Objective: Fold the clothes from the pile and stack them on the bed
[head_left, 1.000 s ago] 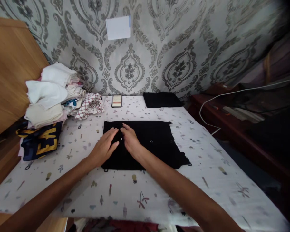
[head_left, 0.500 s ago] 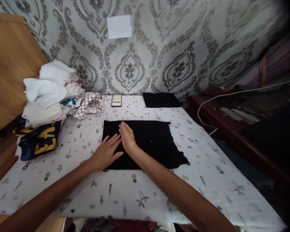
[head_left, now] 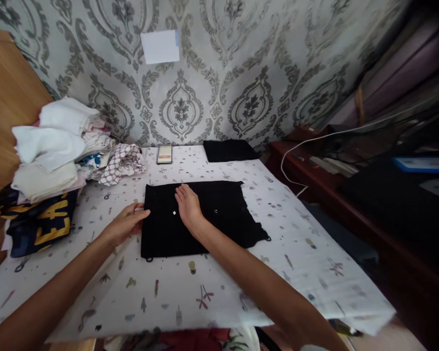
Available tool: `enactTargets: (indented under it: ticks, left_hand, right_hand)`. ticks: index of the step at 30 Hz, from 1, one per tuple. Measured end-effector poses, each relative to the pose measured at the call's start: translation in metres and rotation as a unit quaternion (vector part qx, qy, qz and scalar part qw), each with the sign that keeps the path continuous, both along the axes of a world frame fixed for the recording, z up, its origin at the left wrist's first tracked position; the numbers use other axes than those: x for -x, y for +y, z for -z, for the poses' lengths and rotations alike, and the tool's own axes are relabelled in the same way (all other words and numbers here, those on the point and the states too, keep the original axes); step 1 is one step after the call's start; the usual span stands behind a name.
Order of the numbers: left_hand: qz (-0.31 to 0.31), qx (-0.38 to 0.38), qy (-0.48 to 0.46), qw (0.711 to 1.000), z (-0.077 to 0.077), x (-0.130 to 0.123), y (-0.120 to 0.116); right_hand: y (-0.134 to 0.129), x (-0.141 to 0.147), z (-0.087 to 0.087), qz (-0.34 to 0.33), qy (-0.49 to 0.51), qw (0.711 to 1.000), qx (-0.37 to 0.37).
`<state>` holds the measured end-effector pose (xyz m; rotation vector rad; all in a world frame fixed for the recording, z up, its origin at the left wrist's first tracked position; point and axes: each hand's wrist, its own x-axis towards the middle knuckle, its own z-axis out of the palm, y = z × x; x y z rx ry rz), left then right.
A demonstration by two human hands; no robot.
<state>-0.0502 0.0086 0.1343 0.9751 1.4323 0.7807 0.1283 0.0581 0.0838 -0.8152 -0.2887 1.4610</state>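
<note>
A black garment point(head_left: 223, 224) lies flat and folded on the patterned white cloth, a small white mark and a ring-like spot showing on it. My left hand point(head_left: 126, 224) is at the garment's left edge, thumb over the edge and the other fingers beside it; whether it pinches the fabric is hard to make out. My right hand point(head_left: 189, 207) rests flat on the garment's upper middle, fingers stretched out, holding nothing.
A pile of clothes point(head_left: 54, 161) stands at the left by a wooden panel point(head_left: 14, 107). At the back lie a small framed card point(head_left: 164, 154) and a folded black cloth point(head_left: 230, 150). A white cable point(head_left: 336, 134) crosses the dark red furniture point(head_left: 292, 165) at right.
My left hand has slid off the garment's top to its left edge. My right hand stays on the garment. The whole view has shifted, so most things appear further left.
</note>
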Motion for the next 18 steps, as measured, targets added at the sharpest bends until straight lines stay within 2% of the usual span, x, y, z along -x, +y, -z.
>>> enactTargets:
  ticks: [4,10,14,18]
  left_hand:
    - [0.01,0.019,-0.027,0.999,-0.004,-0.012,-0.001]
    - [-0.015,-0.068,-0.077,0.995,-0.019,-0.042,0.005]
    - [0.022,-0.124,-0.057,0.99,-0.03,-0.087,0.018]
    - [0.117,-0.126,-0.04,0.984,-0.029,-0.141,0.028]
  right_hand:
    - [-0.005,0.001,-0.004,0.011,0.01,1.0,-0.014]
    - [-0.007,-0.003,-0.014,-0.026,0.03,0.999,-0.023]
    - [-0.008,-0.024,-0.024,-0.074,0.033,0.997,-0.018]
    - [-0.009,-0.064,-0.028,-0.098,0.005,0.995,-0.026]
